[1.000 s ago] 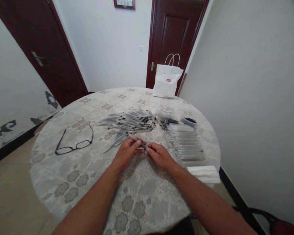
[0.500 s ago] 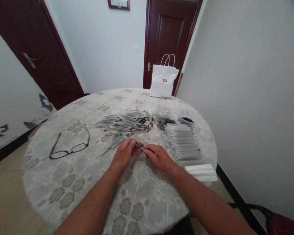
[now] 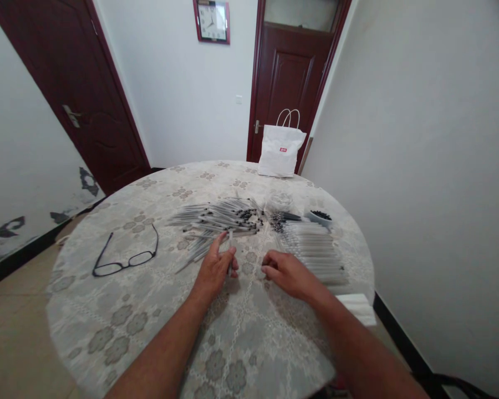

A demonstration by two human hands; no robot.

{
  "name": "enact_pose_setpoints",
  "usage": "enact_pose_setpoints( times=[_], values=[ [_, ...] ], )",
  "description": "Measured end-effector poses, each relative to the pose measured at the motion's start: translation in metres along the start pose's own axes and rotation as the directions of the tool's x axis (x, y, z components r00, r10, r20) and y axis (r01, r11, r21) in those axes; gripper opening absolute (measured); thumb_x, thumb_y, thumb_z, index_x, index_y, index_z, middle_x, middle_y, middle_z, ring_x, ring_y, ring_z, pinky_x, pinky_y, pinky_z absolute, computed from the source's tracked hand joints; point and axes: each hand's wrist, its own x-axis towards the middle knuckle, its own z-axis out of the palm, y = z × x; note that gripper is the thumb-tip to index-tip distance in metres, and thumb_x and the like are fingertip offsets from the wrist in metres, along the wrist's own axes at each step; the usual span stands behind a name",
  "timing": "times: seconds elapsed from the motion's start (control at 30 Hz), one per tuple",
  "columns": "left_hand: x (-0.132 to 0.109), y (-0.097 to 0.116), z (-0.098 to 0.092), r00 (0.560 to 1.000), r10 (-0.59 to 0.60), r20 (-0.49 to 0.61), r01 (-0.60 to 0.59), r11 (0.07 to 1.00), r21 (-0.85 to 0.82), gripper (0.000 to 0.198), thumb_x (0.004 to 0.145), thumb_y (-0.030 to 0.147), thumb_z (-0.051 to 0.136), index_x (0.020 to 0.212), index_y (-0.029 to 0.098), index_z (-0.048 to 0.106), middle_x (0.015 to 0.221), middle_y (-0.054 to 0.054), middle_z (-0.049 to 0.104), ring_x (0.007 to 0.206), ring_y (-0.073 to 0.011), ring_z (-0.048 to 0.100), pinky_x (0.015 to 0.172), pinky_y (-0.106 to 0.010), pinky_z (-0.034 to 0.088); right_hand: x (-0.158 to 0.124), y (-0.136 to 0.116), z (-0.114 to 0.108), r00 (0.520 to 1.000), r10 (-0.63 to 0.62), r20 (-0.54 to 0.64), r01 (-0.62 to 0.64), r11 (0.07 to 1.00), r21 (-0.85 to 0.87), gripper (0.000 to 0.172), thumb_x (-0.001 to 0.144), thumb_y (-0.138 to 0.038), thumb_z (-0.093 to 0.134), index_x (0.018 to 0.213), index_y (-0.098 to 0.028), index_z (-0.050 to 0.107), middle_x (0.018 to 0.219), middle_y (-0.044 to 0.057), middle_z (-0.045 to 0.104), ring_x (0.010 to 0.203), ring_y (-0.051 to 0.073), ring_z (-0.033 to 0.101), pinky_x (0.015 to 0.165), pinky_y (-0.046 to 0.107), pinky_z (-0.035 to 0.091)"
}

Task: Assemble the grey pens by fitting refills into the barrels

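Observation:
My left hand (image 3: pixel 217 267) is closed around a slim whitish pen (image 3: pixel 230 239), which points away from me between thumb and fingers. To its right, my right hand (image 3: pixel 283 270) hovers low over the tablecloth with thumb and fingertips pinched together. Whether anything small sits in that pinch I cannot make out. Just beyond the left hand spreads a loose pile of pens (image 3: pixel 216 215), greyish with black ends. Beside the right hand lies a neat stack of translucent pen barrels (image 3: pixel 311 246). Small black-tipped parts (image 3: pixel 281 219) lie at the stack's far left corner.
A bowl (image 3: pixel 319 217) of small black pieces stands behind the stack, near a clear heap of plastic pieces (image 3: pixel 279 200). Black-framed glasses (image 3: pixel 125 265) lie at left. A white paper bag (image 3: pixel 281 152) stands at the far edge; folded white paper (image 3: pixel 356 308) lies at right.
My hands have moved apart; the pen both were touching is now in the left hand alone, turned to point forward. The view has tilted up, showing more of the wall clock.

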Motion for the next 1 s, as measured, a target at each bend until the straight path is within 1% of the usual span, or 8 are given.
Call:
enact_pose_setpoints(
  times=[0.1,0.2,0.3,0.4,0.5,0.7,0.87,1.0],
  values=[
    [0.0,0.0,-0.003,1.0,0.01,0.005,-0.01,0.999,-0.038,0.062,0.09,0.052,0.063,0.144,0.025,0.047,0.063,0.005,0.064,0.048,-0.0141,0.06,0.053,-0.025,0.051,0.011,0.001,-0.037,0.999,-0.042,0.028,0.045,0.993,-0.11,0.01,0.085,-0.022,0.066,0.079,-0.021,0.073,0.074,0.002,0.072,0.066,0.017,0.06,0.062,0.026,0.037],
    [0.0,-0.002,-0.003,0.998,0.003,0.069,0.007,0.99,-0.143,0.046,0.09,0.053,0.063,0.125,0.024,0.057,0.063,0.005,0.063,0.047,-0.013,0.057,0.053,-0.026,0.051,0.043,0.011,-0.076,0.992,-0.047,-0.113,0.025,0.981,-0.193,0.011,0.083,-0.025,0.066,0.077,-0.02,0.075,0.074,0.004,0.072,0.066,0.018,0.06,0.065,0.028,0.039],
    [-0.001,-0.001,0.0,0.986,-0.039,0.159,0.081,0.96,-0.267,0.038,0.089,0.049,0.066,0.116,0.023,0.059,0.061,0.006,0.06,0.046,-0.0119,0.052,0.054,-0.027,0.053,0.079,0.024,-0.108,0.899,-0.027,-0.437,-0.071,0.976,-0.207,0.02,0.087,-0.029,0.062,0.094,-0.018,0.077,0.085,0.006,0.075,0.074,0.019,0.063,0.072,0.03,0.043],
    [-0.002,0.0,0.001,0.966,-0.07,0.249,0.16,0.92,-0.359,0.034,0.086,0.046,0.07,0.111,0.023,0.061,0.06,0.006,0.057,0.045,-0.0105,0.047,0.055,-0.028,0.054,0.097,0.028,-0.116,0.81,0.016,-0.586,-0.114,0.985,-0.131,0.037,0.089,-0.029,0.056,0.12,-0.016,0.071,0.095,0.008,0.076,0.074,0.018,0.064,0.073,0.03,0.046],
    [-0.002,0.001,-0.001,0.95,-0.072,0.303,0.208,0.871,-0.446,0.031,0.086,0.042,0.071,0.108,0.022,0.064,0.059,0.006,0.055,0.043,-0.0088,0.043,0.055,-0.028,0.053,0.088,0.017,-0.088,0.846,0.05,-0.53,-0.092,0.994,-0.054,0.033,0.091,-0.031,0.053,0.115,-0.017,0.072,0.092,0.008,0.077,0.071,0.018,0.064,0.07,0.03,0.047],
    [-0.006,0.005,-0.007,0.913,-0.056,0.403,0.286,0.792,-0.539,0.023,0.088,0.033,0.07,0.107,0.02,0.067,0.051,0.008,0.045,0.039,-0.0062,0.032,0.052,-0.027,0.054,0.05,-0.016,0.011,0.986,0.046,-0.158,0.0,0.96,0.281,0.029,0.096,-0.044,0.051,0.097,-0.021,0.069,0.085,0.002,0.072,0.059,0.013,0.06,0.058,0.025,0.045],
    [-0.003,0.008,-0.013,0.906,-0.081,0.416,0.356,0.677,-0.644,0.028,0.09,0.04,0.065,0.105,0.017,0.07,0.057,0.003,0.051,0.044,-0.0094,0.044,0.053,-0.029,0.056,0.048,-0.013,0.04,0.98,0.197,-0.005,-0.149,0.757,0.636,0.036,0.087,-0.056,0.063,0.086,-0.021,0.059,0.067,-0.004,0.06,0.049,0.009,0.049,0.043,0.02,0.033],
    [0.003,0.008,-0.017,0.932,-0.11,0.345,0.342,0.576,-0.742,0.038,0.087,0.038,0.063,0.117,0.015,0.068,0.084,-0.007,0.068,0.067,-0.0168,0.065,0.063,-0.033,0.059,0.05,-0.005,0.049,0.965,0.26,0.023,-0.2,0.677,0.708,0.047,0.084,-0.066,0.063,0.074,-0.021,0.053,0.057,-0.006,0.051,0.043,0.008,0.042,0.039,0.02,0.025]
  ],
)
